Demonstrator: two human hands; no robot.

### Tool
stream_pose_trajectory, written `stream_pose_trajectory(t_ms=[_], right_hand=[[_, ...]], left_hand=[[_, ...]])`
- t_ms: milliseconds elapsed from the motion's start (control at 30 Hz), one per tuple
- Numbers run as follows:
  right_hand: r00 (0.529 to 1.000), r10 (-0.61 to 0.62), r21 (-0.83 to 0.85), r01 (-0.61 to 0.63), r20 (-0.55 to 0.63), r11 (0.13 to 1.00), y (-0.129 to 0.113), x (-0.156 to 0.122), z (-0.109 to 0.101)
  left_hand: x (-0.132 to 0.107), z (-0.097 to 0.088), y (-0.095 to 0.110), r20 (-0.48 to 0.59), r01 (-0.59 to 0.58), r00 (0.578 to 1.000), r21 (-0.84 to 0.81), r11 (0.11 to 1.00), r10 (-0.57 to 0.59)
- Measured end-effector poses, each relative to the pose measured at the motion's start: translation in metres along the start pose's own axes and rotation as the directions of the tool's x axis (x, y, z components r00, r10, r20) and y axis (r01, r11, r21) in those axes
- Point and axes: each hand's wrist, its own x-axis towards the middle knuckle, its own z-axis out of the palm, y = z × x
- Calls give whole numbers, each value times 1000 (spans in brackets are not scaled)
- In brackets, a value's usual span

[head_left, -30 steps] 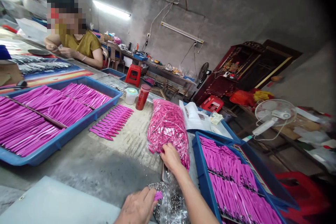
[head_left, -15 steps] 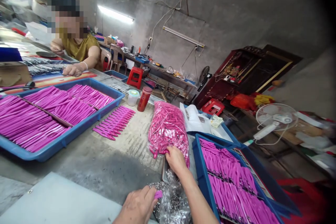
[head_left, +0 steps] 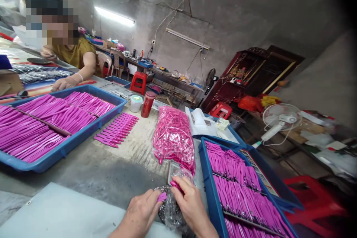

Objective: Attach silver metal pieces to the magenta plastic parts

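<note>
My left hand point(head_left: 138, 210) pinches a purple plastic piece point(head_left: 162, 196); only its end shows past the fingers. Close beside it, my right hand point(head_left: 191, 202) grips a small deep-pink plastic piece point(head_left: 176, 185). Beneath both hands lie crumpled clear plastic point(head_left: 172, 215) and a heap of tiny dark metal parts point(head_left: 161, 214), partly covered. Just beyond stands a clear bag point(head_left: 174, 130) full of similar pink pieces. To its left, purple pieces with deep-pink ends point(head_left: 117, 130) lie side by side in a row on the table.
A blue tray of purple pieces point(head_left: 66, 148) stands at left, another blue tray point(head_left: 205, 171) at right. A red bottle point(head_left: 147, 105) and a lidded tub point(head_left: 136, 104) stand behind the row. A pale board point(head_left: 64, 212) lies in front. A co-worker point(head_left: 74, 54) sits far left.
My right hand has drawn back from the bag toward my left hand, bringing a pink piece with it. The left hand still holds the purple piece. The view has shifted slightly.
</note>
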Motion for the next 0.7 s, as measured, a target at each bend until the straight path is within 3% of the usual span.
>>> stream_pose_trajectory(t_ms=[300,467,700], right_hand=[[999,-7,89,10,-32,996,2,-41,-1],[998,14,106,-8,-61,994,-3,-50,2],[1000,22,123,-21,-13,992,-4,-56,4]], left_hand=[[-1,-18,14,85,-129,989,47,991,125],[-1,-27,20,117,-158,982,52,986,151],[-7,-30,21,185,-170,970,60,984,156]])
